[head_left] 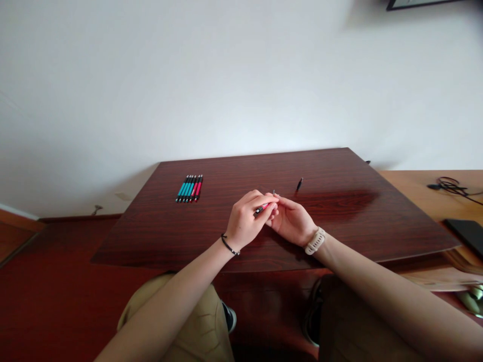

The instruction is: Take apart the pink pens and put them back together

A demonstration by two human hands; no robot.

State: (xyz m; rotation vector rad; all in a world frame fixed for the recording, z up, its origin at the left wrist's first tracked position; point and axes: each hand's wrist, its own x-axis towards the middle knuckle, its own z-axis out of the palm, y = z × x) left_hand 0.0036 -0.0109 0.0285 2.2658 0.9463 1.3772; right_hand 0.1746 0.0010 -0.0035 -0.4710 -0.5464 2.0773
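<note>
While the left hand (245,217) grips one red pen (267,206) over the counter (241,172), the right hand (295,223) is cupped, hold undeterminable. Counter's left: two further red pens (198,189), apparently four teal pens (184,189); right of centre: one dark piece (299,184).

Glossy dark red-brown wood-grained table (234,173), slim teal and pink pens (188,189) rowed at left, short black stick-like piece (300,184) at right
</note>
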